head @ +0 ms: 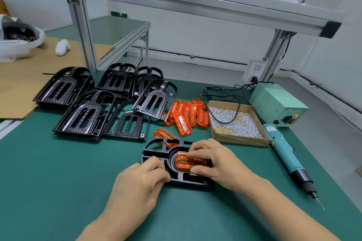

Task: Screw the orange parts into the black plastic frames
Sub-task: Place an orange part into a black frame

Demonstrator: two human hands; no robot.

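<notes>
A black plastic frame (156, 146) lies flat on the green mat in front of me. An orange part (185, 161) sits in its curved recess. My right hand (213, 160) pinches that orange part between fingers and thumb. My left hand (141, 180) grips the frame's near left side. A pile of orange parts (188, 113) lies behind the frame, with one loose orange part (162, 133) just past its far edge. Several black frames (101, 101) are stacked at the back left.
A cardboard tray of screws (239, 139) stands right of the pile. A teal electric screwdriver (290, 158) lies on the mat at the right, its cable running to a green power box (278, 103). Aluminium shelf posts rise behind. Cardboard (19, 84) covers the left bench.
</notes>
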